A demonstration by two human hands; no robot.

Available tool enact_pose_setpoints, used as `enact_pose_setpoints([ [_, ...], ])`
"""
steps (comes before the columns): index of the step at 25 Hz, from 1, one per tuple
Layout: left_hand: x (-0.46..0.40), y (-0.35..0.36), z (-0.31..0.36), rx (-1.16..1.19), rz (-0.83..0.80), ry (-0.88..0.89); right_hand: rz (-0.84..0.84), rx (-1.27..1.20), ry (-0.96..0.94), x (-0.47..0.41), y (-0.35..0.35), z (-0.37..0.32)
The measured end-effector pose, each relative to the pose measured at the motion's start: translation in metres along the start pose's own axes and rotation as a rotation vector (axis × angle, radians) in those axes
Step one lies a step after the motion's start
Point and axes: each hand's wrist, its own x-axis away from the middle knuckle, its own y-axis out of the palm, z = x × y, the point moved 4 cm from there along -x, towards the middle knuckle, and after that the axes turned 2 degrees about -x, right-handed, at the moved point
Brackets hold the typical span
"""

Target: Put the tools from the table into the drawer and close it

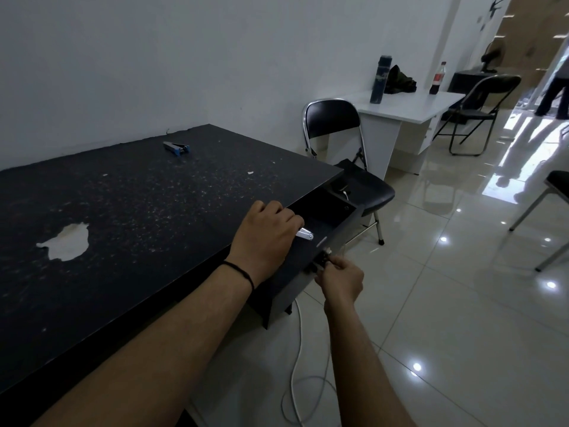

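Note:
The drawer (331,211) of the black table (123,204) stands pulled out at the table's right front. My left hand (268,238) hovers over the drawer's near end, shut on a small silver metal tool (304,234) whose tip pokes out past my fingers. My right hand (341,278) pinches the knob (323,260) on the drawer front. A blue and silver stapler-like tool (176,147) lies far back on the tabletop. Inside the drawer's far end lie dark items and a white cable, hard to make out.
A black folding chair (345,149) stands right behind the open drawer. A white cable (295,365) trails on the tiled floor below. A white desk (409,109) with bottles is farther back. The tabletop has a worn white patch (66,245).

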Motion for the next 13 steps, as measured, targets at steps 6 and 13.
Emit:
enact_pose_setpoints([
  [6, 0.003, 0.018, 0.019, -0.089, -0.113, 0.150, -0.047, -0.007, -0.003, -0.006, -0.015, 0.010],
  [13, -0.001, 0.043, 0.022, -0.173, -0.460, 0.104, -0.100, -0.034, -0.008, -0.005, -0.011, 0.007],
])
